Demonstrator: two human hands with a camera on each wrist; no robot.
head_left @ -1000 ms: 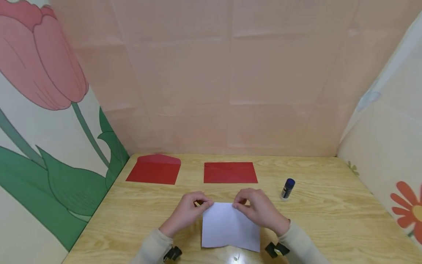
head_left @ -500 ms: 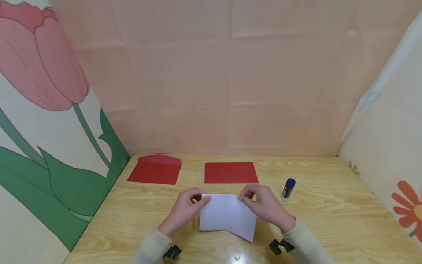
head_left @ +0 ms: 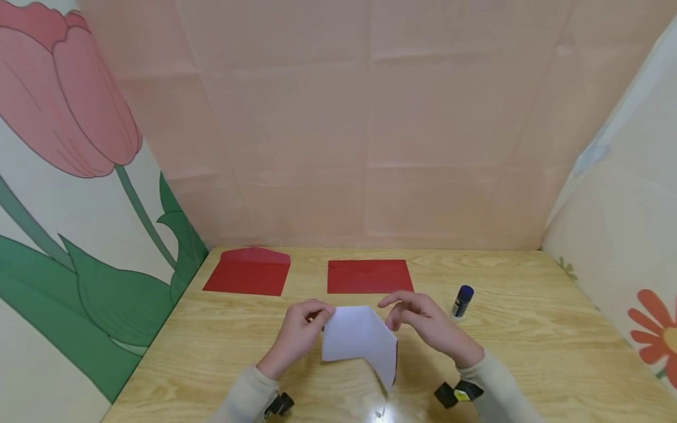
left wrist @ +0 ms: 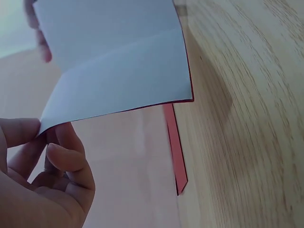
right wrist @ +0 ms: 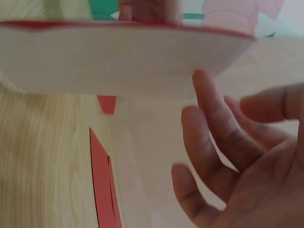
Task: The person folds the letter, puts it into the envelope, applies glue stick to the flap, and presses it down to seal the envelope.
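A white folded card [head_left: 349,335] with red edges hangs above the table, its crease running down the middle and its right half tilted downward. My left hand [head_left: 302,335] pinches the upper left corner between thumb and fingers, as the left wrist view shows for the card [left wrist: 118,90] too. Beside the right half, my right hand [head_left: 429,324] has loosely bent, spread fingers and grips nothing. In the right wrist view one fingertip of that hand [right wrist: 242,166] is at the card's white face [right wrist: 118,59]; whether it touches, I cannot tell.
Toward the table's back lie a red envelope with a raised flap [head_left: 246,278] on the left and another red envelope [head_left: 370,277] in the middle. A glue stick with a blue cap [head_left: 462,302] stands right of my right hand. A pink backdrop [head_left: 365,147] rises behind.
The card has been lifted and its right half has folded downward. My right hand has let go of its upper right corner and moved slightly right; my left hand keeps its pinch.
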